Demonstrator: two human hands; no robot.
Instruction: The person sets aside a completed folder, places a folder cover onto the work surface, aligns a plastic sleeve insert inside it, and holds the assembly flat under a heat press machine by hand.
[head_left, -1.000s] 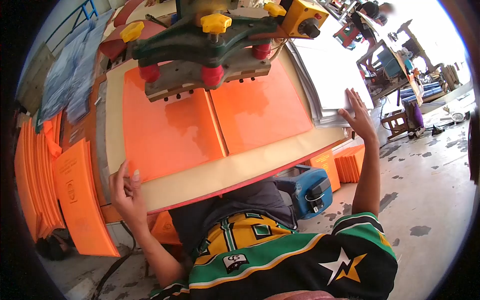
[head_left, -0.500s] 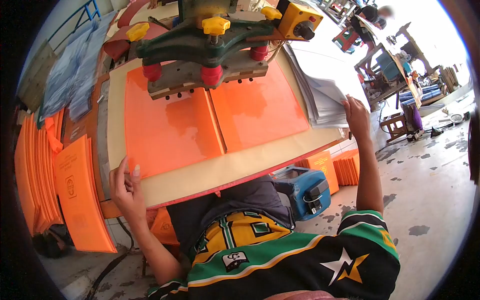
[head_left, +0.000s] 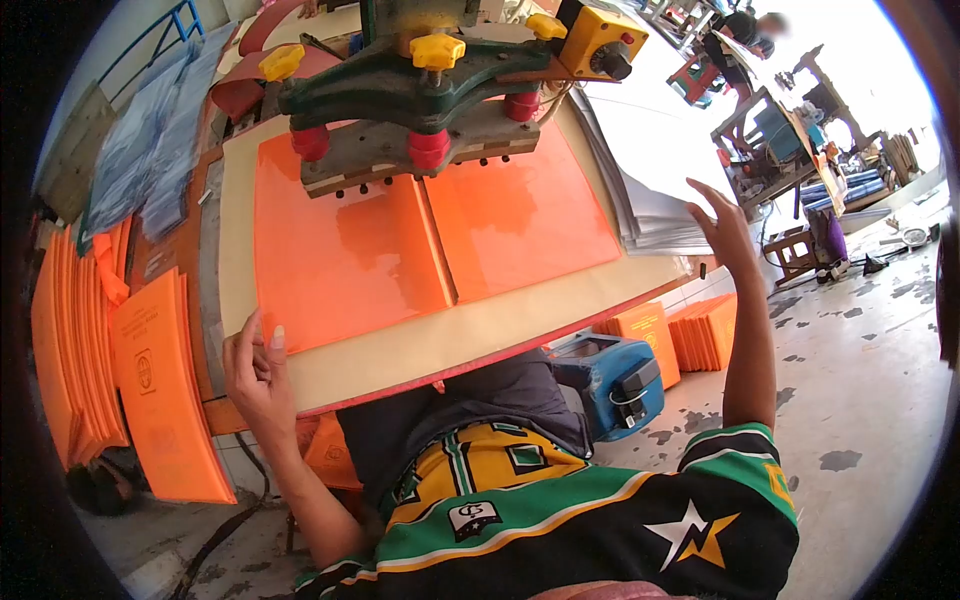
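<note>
An orange plastic cover lies spread flat on a cream board, a dark slit running down its middle. Above its far part sits the green press head with red knobs and a metal bar. My left hand is at the cover's near left corner, thumb and fingers apart and partly curled, holding nothing. Whether its fingertips touch the corner I cannot tell. At the right, my right hand hovers by the edge of a stack of white sheets, its fingers spread.
Stacks of printed orange covers stand at the left, near clear plastic sheets. A yellow control box is fixed beside the press. Below the board are a blue machine and more orange covers. Another person is far right.
My right hand has let go of the white sheets' lifted corner, which now lies flat, and its fingers have opened. The left hand has barely moved.
</note>
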